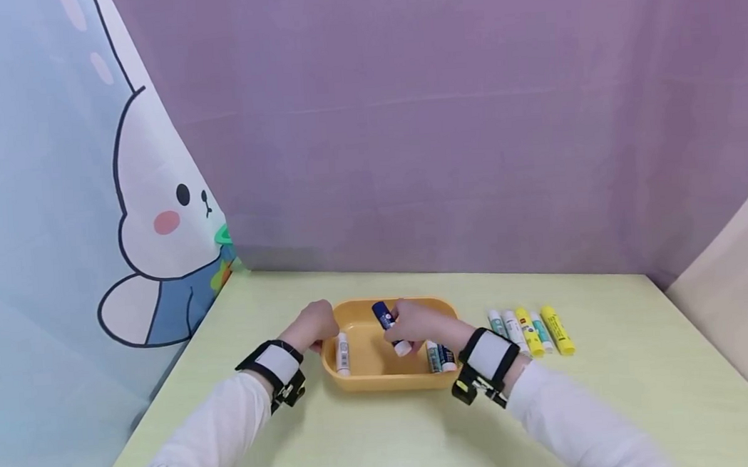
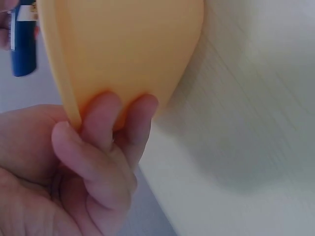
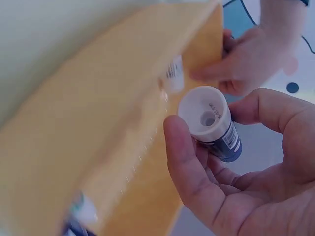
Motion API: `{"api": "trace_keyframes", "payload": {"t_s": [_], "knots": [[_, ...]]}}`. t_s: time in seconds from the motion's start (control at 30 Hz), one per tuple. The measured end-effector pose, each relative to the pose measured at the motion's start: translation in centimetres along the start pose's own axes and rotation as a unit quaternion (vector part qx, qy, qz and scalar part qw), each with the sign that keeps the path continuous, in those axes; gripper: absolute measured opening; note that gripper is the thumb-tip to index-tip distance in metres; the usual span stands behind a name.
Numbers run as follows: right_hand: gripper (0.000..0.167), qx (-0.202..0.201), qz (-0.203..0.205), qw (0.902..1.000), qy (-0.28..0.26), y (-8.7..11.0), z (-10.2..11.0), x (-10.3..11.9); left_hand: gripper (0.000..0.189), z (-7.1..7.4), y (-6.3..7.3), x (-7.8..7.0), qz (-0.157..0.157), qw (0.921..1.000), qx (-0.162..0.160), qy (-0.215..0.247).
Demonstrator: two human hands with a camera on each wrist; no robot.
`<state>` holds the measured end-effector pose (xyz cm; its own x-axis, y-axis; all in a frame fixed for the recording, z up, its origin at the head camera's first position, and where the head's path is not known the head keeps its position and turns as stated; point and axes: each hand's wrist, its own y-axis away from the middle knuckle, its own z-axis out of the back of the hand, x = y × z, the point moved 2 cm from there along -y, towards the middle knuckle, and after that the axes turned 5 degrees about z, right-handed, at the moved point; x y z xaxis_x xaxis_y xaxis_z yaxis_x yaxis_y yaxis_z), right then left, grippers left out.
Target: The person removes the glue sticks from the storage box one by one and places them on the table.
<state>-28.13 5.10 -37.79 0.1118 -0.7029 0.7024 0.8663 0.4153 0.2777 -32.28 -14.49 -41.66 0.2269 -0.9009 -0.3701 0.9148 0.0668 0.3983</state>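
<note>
My left hand (image 1: 317, 324) grips the left end of a yellow-orange plastic tray (image 1: 389, 383); in the left wrist view its curled fingers lie against the outer wall. Above the middle of the tray, my right hand (image 1: 421, 322) holds a dark blue glue stick (image 1: 382, 314) between thumb and fingers. That stick is tilted, and its white hollow base (image 3: 204, 112) faces the right wrist camera. Inside the tray, a white glue stick (image 1: 342, 355) lies at the left end. A white-and-green glue stick (image 1: 434, 358) and a dark blue one (image 1: 447, 358) lie together at the right end.
Right of the tray, several glue sticks lie in a row on the pale green table (image 1: 387, 447), including a yellow one (image 1: 557, 329) and a white one (image 1: 513, 329). A purple curtain (image 1: 432, 130) hangs behind, and a cartoon-printed cloth (image 1: 165, 175) hangs on the left.
</note>
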Motion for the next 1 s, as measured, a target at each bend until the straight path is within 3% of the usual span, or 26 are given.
{"api": "trace_keyframes", "payload": {"t_s": [0.27, 0.57, 0.73, 1.0], "knots": [[0.044, -0.039, 0.0, 0.9977, 0.055, 2.5, 4.5, -0.4, 0.013, -0.1, 0.1, -0.2, 0.0, 1.0, -0.001, -0.001], [0.044, -0.069, -0.002, 0.9926, 0.1, 6.3, 9.1, -1.8, 0.014, -0.2, 0.3, -0.1, -0.024, 0.9995, -0.017, -0.009], [0.043, -0.076, 0.001, 0.9901, 0.118, 8.4, 10.6, -3.0, 0.017, -0.2, 0.0, 0.0, -0.018, 0.9997, -0.014, -0.006], [0.046, -0.081, -0.003, 0.9911, 0.105, 11.0, 11.5, -5.7, 0.021, -0.2, 0.1, -0.1, -0.011, 0.9999, -0.011, -0.007]]}}
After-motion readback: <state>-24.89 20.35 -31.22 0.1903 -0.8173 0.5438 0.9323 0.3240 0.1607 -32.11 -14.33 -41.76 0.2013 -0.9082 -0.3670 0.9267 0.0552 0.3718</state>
